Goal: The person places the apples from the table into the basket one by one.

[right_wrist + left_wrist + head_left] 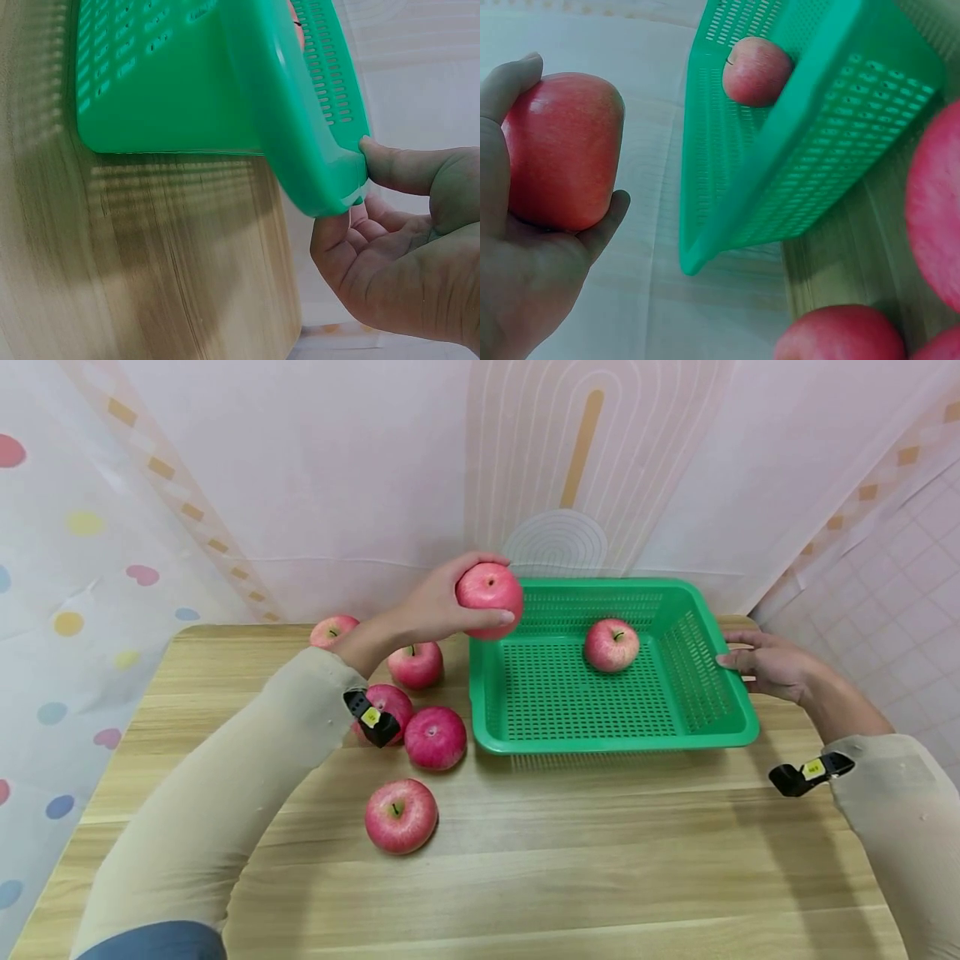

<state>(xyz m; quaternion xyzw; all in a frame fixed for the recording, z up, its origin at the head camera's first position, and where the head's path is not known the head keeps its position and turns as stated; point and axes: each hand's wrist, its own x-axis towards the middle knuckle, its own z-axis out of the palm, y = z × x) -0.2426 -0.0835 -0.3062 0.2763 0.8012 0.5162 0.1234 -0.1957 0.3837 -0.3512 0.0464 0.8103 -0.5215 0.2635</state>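
Head view alone shows all five loose apples (401, 831) left of the green basket (615, 747). Right wrist view details the right hand (405, 262) pinching the basket rim (277, 112), fingers beneath. Left hand (437, 607), spread to fruit width, grips an apple (489, 591) near the basket's far left corner.

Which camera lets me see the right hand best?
The right wrist view: the right hand is big and close there, pinching the green basket by its rim. The head view shows it smaller, at the basket's right end. The left wrist view doesn't show it.
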